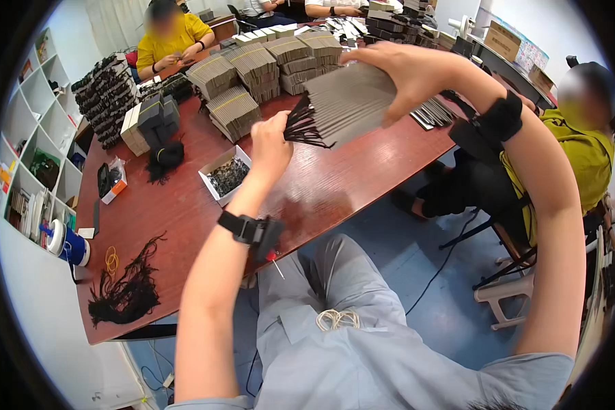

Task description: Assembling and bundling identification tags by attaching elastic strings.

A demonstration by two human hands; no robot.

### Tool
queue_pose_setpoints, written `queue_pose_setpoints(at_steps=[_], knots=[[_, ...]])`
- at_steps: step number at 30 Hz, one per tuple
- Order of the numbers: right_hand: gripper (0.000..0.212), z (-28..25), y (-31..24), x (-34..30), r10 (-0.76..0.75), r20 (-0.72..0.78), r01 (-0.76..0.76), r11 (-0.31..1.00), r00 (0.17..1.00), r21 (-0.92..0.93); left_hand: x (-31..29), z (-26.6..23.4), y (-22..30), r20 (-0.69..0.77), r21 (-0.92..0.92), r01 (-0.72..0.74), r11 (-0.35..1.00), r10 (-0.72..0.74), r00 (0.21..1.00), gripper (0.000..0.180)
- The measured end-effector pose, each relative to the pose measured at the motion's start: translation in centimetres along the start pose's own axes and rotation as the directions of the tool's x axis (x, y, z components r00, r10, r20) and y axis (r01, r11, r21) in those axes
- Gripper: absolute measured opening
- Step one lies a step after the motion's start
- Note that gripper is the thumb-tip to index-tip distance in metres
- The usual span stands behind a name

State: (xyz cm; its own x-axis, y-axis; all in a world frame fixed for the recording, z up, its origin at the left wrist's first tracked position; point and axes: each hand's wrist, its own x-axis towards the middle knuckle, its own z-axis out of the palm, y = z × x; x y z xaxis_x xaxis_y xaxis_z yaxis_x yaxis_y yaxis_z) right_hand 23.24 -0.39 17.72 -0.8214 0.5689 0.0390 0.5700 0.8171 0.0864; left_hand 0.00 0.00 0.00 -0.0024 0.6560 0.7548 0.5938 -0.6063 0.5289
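- Up in the air, above the glossy reddish-brown worktop (328, 181): a fanned sheaf of thin grey rectangular cards (352, 102), with a fringe of stringy black cords (306, 128) at one end.
- Over to the bare left hand (271, 147): fingers curled in tight, apparently pinched on the cords' outer ends; exact fingertip contact impossible to tell from here.
- Across to the bare right hand (413, 75): spread broad, thumb low, fingers high, wrapped about the sheaf's right end, a little blurred.
- Key line-up here: cords to the left, cards to the right, the whole sheaf between both hands. Long axis roughly left to right, climbing slightly toward the right hand. Left hand nearer the cords, lower and closer to the body; right hand nearer the cards.
- Just beside the left hand, down on the worktop: an open white rectangular box (208, 184) of small dark pieces.
- Beyond: stacked, banded blocks of grey cards (236, 113).
- Out at the worktop's near left corner, well apart from both hands: a tangled heap of loose black strands (126, 294), thin yellow bands (111, 260) just beside.
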Motion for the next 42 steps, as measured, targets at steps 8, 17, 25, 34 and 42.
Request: queue_pose_setpoints(at_steps=[8,17,25,34,42], knots=[[0.083,4.3,0.2,-3.1,0.087,-0.098,-0.04,0.916,0.991,0.399,1.7,-5.0,1.7,0.363,0.374,-0.342,0.862,0.203,0.909,0.018],[0.085,1.3,0.9,-1.5,-0.001,-0.142,0.033,0.974,0.99,0.224,-1.0,-1.7,1.2,0.41,0.248,-0.01,0.969,-0.095,0.907,0.061],[0.085,0.0,1.9,-0.8,0.025,-0.204,0.025,0.97,0.979,0.243,-1.9,0.1,8.2,-0.217,0.151,-0.093,0.984,0.125,0.968,0.075],[0.084,-0.4,2.1,0.0,0.03,-0.223,0.032,0.962,0.974,0.271,-0.4,1.1,7.7,-0.463,0.215,0.016,0.976,0.088,0.882,0.054],[0.083,-0.2,1.9,0.4,0.051,-0.221,0.002,0.973,0.974,0.233,0.0,0.3,6.4,-0.342,0.336,-0.063,0.94,0.184,0.922,0.013]])
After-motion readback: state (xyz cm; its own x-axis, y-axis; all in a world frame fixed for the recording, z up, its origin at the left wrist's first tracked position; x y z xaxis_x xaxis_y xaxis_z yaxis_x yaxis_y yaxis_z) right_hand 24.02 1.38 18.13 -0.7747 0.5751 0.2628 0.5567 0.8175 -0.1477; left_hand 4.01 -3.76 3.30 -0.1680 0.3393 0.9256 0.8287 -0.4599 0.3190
